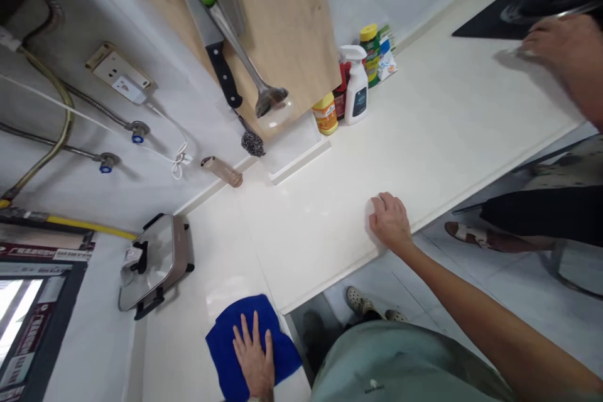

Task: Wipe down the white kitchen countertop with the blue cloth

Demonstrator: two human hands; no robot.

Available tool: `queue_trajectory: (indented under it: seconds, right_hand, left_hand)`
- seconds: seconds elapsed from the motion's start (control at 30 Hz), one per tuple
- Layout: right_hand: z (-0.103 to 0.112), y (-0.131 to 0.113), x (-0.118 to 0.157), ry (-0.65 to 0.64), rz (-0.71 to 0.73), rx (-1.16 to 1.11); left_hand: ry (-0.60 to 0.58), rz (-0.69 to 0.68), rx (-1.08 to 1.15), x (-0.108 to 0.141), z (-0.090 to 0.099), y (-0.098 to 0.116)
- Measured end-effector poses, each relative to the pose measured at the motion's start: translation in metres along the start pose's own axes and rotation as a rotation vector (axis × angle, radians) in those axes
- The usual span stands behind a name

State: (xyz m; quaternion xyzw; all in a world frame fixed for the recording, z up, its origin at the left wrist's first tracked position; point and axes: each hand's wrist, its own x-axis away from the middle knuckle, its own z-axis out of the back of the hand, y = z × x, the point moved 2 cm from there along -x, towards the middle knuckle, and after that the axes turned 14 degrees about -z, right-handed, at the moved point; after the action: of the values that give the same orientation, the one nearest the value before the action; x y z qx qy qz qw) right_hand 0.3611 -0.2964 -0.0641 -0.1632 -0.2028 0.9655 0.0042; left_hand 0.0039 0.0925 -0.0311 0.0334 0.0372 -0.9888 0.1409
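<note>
My left hand [253, 355] lies flat with spread fingers on a blue cloth [226, 339]. The cloth is spread on the white countertop [301, 226] near its inner corner. Farther right, my right hand [390, 220] rests on the countertop by the front edge. Its fingers are bent but a little apart, and I see nothing held in them; the underside of the palm is hidden.
At the back stand a white spray bottle [357, 88], a yellow bottle [326, 114] and a green bottle [370, 56]. An electric pan [176, 251] sits in the left corner. A ladle [245, 63] hangs above. Another person's hand [565, 56] is beside a black cooktop [494, 12].
</note>
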Motion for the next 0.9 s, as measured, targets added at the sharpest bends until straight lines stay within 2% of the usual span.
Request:
queue_trajectory:
  seconds: [0.2, 0.4, 0.6, 0.77, 0.9]
  right_hand:
    - [-0.002, 0.001, 0.001, 0.012, 0.028, 0.048]
    - [-0.007, 0.005, -0.002, -0.01, 0.035, 0.119]
    - [-0.008, 0.003, 0.005, -0.011, 0.03, 0.167]
    - [-0.011, 0.007, 0.006, 0.023, 0.046, 0.187]
    - [-0.014, 0.012, 0.002, 0.073, 0.073, 0.206]
  left_hand:
    - [-0.083, 0.021, 0.002, -0.062, 0.002, -0.04]
    - [-0.035, 0.042, 0.027, -0.135, -0.001, -0.083]
    - [-0.001, 0.021, 0.079, -0.207, -0.005, -0.106]
    - [0.006, -0.004, 0.143, -0.267, -0.019, -0.126]
    - [0.008, -0.095, 0.2, -0.312, -0.027, -0.141]
